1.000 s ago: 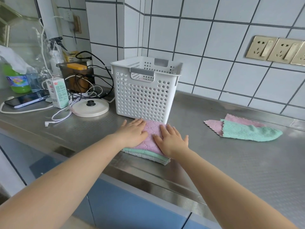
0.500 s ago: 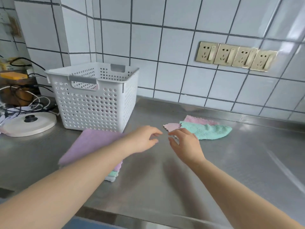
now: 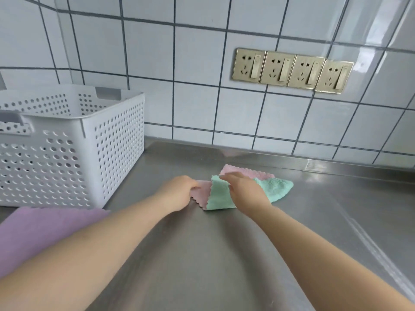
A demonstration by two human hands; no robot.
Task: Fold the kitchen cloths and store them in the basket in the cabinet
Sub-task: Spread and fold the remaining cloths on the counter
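Your left hand pinches the near corner of the soft pink cloth with the zigzag-cut edge, fingers curled onto the fabric; your right hand is curled over the fluffy mint-green cloth, gripping a fold of it where it overlaps the pink one; I judge you hold the two apart this way so that one cloth can be drawn out flat for folding while the other is kept from dragging along. Both cloths lie rumpled on the brushed stainless-steel countertop, near the back wall and well to the right of the white perforated plastic basket; the steel is smooth and slick, so the plush pile is likely to slide easily under a light pull.

The basket stands upright on the counter with its open top facing up, square-walled and riddled with round holes; it is not in any cabinet yet. Just in front of it, at the near left, lies the folded lilac cloth, flat and neat, placed close to the basket probably for an easy transfer; your left forearm hides what lies beneath it.

Behind the cloths, the glossy white square-tiled wall carries a row of four gold-coloured sockets; they play no part here.
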